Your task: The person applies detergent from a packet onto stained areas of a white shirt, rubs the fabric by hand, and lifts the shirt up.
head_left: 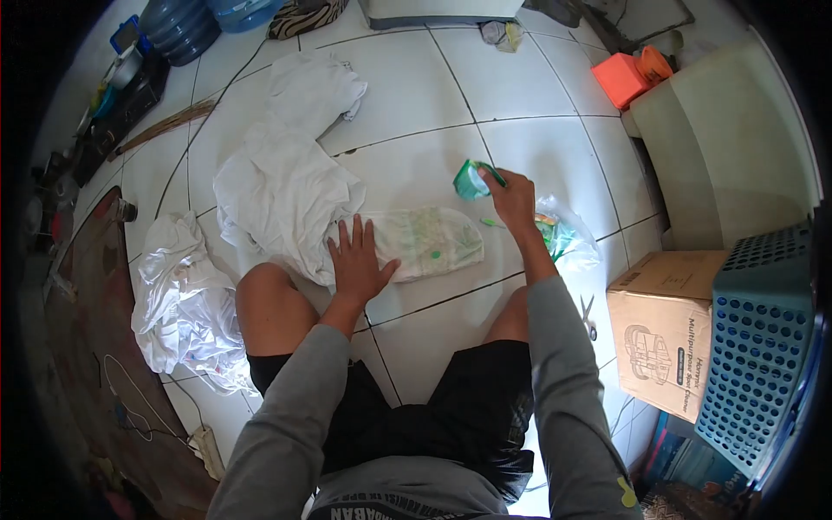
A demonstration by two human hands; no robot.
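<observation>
My left hand (356,262) lies flat with fingers spread on the left end of a long white piece with pale green and yellow markings (433,244), whose kind I cannot make out. Its fingertips reach the edge of a white cloth (282,178) heaped on the floor. Above the long piece, my right hand (513,198) is closed on a small green-and-white item (471,180), perhaps a packet, with a dark green strip by the fingers. Just right of that wrist sits a clear plastic bag (572,238) with colourful packets inside.
Scissors (590,319) lie right of my leg, near a cardboard box (663,334) and a blue perforated basket (754,347). Another white cloth bundle (182,299) rests on the left. A stick broom (165,126) and water jugs (179,30) are farther back on the tiles.
</observation>
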